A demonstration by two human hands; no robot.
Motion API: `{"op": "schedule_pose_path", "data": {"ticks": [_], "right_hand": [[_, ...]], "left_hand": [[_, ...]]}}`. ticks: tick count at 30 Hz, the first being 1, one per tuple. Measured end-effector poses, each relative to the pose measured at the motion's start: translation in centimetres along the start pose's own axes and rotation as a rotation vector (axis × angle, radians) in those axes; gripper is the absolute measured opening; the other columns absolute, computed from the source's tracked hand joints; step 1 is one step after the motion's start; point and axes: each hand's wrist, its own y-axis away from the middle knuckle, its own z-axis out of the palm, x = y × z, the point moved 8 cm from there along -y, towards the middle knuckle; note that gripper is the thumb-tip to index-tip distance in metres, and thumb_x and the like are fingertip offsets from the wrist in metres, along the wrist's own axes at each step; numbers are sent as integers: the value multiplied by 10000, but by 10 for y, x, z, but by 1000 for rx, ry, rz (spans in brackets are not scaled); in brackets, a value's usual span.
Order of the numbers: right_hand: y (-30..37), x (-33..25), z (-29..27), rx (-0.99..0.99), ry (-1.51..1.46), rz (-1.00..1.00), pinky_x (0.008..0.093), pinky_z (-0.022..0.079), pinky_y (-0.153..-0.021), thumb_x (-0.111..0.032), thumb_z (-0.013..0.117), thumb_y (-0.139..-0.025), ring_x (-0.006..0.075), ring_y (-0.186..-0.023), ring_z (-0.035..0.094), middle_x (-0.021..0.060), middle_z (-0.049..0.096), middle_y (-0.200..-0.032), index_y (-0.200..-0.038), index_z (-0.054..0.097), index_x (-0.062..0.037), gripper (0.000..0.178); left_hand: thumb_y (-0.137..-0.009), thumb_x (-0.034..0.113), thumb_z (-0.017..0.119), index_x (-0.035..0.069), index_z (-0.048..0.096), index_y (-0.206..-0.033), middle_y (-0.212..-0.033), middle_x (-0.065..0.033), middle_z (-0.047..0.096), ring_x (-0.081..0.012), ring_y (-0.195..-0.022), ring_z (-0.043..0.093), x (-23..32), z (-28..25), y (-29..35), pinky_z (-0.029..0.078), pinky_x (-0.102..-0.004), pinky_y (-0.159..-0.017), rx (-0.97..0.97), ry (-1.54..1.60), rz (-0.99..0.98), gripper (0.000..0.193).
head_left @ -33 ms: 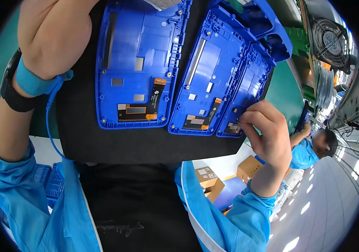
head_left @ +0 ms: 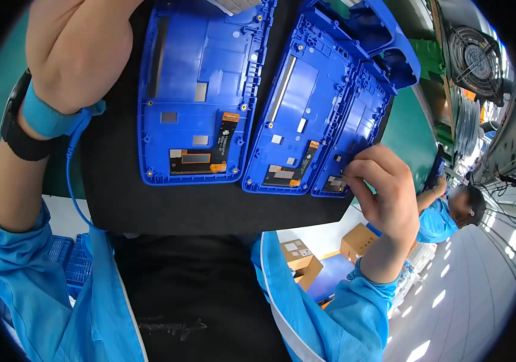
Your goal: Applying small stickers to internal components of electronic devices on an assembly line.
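Note:
Three blue plastic housings lie side by side on a black mat: a left housing [head_left: 179, 136], a middle housing [head_left: 300, 108] and a right housing [head_left: 360, 102]. Each has small rectangular openings; black-and-orange flex cables, like this flex cable [head_left: 226, 133], show plainly in the left and middle ones. My right hand [head_left: 386, 184] is closed in a pinch at the near right corner of the right housing; its fingertips hide whatever they grip. My left hand [head_left: 83, 54] is bent over beside the left housing, its fingers beyond the top edge. A silvery-grey piece [head_left: 234, 5] shows partly above the left housing.
The black mat [head_left: 210, 208] covers part of a green table [head_left: 406, 123]. A blue wrist-strap cord [head_left: 70, 175] hangs from my left wrist. Cardboard boxes [head_left: 300, 259] and blue crates [head_left: 77, 265] stand below. A fan [head_left: 475, 60] and a co-worker [head_left: 442, 220] are at right.

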Motion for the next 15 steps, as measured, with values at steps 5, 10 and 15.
{"op": "schedule_pose_path", "data": {"ticks": [5,10,15], "right_hand": [[4,0,-1,9,11,12,365,475,-630,94,733,-693,284,-732,603,110,615,-836,-834,634,4,194],[4,1,-1,7,10,18,368,475,-629,93,738,-688,282,-732,603,107,617,-831,-830,633,2,198],[4,2,-2,20,1,22,367,475,-632,89,742,-686,282,-731,603,105,618,-830,-834,640,2,200]], "left_hand": [[-1061,253,468,-5,556,-1084,-869,-8,590,-33,-751,502,0,4,14,412,-191,-718,-132,29,-220,274],[-1059,247,468,-5,556,-1085,-870,-11,592,-36,-751,504,0,4,12,415,-200,-723,-111,8,-211,269],[-1059,246,469,-5,557,-1083,-872,-13,593,-40,-760,508,1,5,10,417,-206,-728,-98,35,-182,268]]}}
